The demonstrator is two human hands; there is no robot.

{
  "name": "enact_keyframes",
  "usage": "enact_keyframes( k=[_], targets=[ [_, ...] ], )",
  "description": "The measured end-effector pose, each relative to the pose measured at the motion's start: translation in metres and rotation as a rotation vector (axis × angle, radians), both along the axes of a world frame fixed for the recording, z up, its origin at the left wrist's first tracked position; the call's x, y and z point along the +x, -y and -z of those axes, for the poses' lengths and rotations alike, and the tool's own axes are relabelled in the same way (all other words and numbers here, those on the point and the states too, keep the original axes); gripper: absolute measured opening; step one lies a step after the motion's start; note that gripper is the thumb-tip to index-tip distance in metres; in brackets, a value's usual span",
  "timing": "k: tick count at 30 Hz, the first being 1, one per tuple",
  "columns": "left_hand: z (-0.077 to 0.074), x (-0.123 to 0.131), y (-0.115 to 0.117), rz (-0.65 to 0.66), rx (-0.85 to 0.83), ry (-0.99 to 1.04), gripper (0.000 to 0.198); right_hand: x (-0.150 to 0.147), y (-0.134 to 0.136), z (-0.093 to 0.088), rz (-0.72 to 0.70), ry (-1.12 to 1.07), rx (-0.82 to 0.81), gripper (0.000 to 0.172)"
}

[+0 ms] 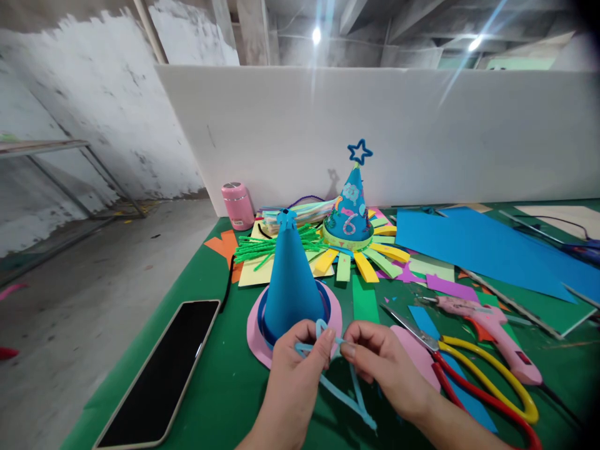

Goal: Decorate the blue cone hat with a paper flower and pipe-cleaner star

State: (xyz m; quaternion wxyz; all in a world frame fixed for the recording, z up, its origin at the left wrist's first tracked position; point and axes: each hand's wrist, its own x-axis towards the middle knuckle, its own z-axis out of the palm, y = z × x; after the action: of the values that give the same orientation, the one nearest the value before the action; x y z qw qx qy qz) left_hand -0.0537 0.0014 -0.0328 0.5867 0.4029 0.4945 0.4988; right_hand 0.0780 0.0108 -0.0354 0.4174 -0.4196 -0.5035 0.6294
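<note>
My left hand (300, 359) and my right hand (382, 362) meet just in front of a plain blue paper cone hat (290, 281), which stands on a pink paper disc (255, 331). Both hands pinch a light blue pipe cleaner (349, 394). It is bent into loops between the fingertips and trails down toward me. Behind stands a decorated blue cone hat (349, 212) with a blue star on top and a fringe of yellow and green strips.
A phone (164, 369) lies at the left on the green table (220, 387). Scissors (473, 369) and a pink glue gun (487, 328) lie at the right. Green pipe cleaners (262, 247), a pink cylinder (237, 205), blue paper (478, 244) and a white board (422, 131) lie behind.
</note>
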Motion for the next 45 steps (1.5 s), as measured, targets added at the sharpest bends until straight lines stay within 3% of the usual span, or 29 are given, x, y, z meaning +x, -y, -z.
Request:
enact_keyframes(
  k=[12,20,28,45],
  targets=[
    [0.001,0.002,0.0,-0.016,0.008,-0.077,0.025,-0.007,0.008,0.005,0.201,0.015,-0.016,0.024],
    [0.001,0.003,0.0,0.018,-0.017,0.021,0.02,-0.002,0.006,0.0,0.151,0.04,0.118,0.023],
    [0.002,0.0,-0.002,0.022,-0.013,0.03,0.016,-0.004,0.007,0.0,0.004,0.032,0.074,0.025],
    [-0.008,0.007,0.002,-0.018,0.051,-0.107,0.024,-0.012,0.014,0.009,0.222,-0.099,-0.029,0.025]
  ],
)
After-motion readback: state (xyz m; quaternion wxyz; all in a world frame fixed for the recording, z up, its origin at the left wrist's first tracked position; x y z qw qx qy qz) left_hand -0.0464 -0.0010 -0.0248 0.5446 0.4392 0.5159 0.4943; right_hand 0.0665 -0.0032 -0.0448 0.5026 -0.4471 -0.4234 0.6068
